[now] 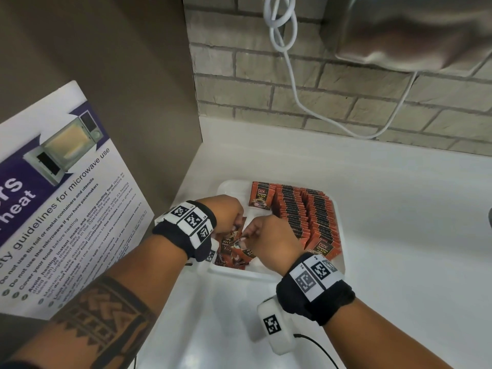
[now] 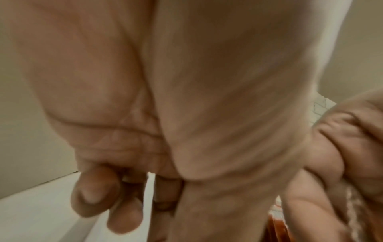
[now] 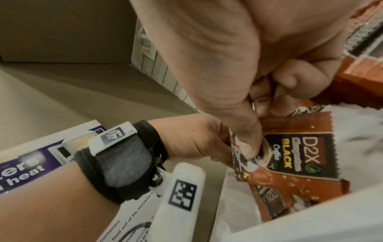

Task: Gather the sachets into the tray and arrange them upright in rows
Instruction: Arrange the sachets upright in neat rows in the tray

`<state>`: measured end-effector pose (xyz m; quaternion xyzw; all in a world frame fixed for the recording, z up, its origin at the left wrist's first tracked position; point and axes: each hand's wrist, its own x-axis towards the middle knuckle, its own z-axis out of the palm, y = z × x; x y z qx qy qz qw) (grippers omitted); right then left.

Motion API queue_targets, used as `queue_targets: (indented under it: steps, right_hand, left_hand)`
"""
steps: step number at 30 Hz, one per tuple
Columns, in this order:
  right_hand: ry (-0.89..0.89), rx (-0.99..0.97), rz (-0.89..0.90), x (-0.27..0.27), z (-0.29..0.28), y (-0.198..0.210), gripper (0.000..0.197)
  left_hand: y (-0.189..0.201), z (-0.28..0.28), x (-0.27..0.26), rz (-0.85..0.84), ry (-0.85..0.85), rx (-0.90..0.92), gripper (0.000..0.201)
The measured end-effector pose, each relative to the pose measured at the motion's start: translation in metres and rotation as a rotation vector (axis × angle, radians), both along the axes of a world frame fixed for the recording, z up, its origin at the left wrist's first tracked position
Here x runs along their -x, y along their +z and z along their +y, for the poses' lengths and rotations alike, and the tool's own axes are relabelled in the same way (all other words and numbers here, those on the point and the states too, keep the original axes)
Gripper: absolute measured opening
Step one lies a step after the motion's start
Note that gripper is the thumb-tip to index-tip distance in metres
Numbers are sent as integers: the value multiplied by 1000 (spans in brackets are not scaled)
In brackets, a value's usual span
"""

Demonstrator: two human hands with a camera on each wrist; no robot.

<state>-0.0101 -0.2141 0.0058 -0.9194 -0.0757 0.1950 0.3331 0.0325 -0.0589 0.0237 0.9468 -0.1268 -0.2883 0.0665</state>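
A white tray [image 1: 239, 272] sits on the counter. Its right half holds packed upright rows of red-brown coffee sachets [image 1: 306, 217], with one sachet [image 1: 262, 195] standing face-on at the back. Loose sachets [image 1: 231, 255] lie flat in the tray's near left corner. Both hands meet above that pile. My left hand [image 1: 237, 229] curls round a few sachets held on edge. My right hand [image 1: 247, 238] pinches the same small bundle [image 3: 235, 157] between thumb and fingers [image 3: 246, 147], above a flat sachet [image 3: 300, 155]. The left wrist view shows only my curled, blurred left hand [image 2: 153, 196].
A microwave guidelines poster [image 1: 66, 209] leans at the left, against a brown panel. A brick wall [image 1: 346, 89] with a hanging white cable [image 1: 292, 83] stands behind the tray. A grey appliance [image 1: 412, 30] overhangs at top right. White counter [image 1: 399, 235] stretches to the right.
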Motion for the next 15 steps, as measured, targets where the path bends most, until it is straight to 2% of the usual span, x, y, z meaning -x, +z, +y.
queue_targets:
  steps: [2,5,9,15]
  right_hand:
    - [1,-12,21,0,4,1,19]
    - [3,25,26,1,10,-1,26]
    - [16,33,48,2,16,-4,29]
    - [-55,-90,72,2,15,-12,42]
  left_hand:
    - [4,1,-1,22,-8,-5,25]
    - [10,4,-1,47,-7,-4,21]
    - [17,8,-3,94,34,52,27]
    - [25,13,-4,160,99,146,26]
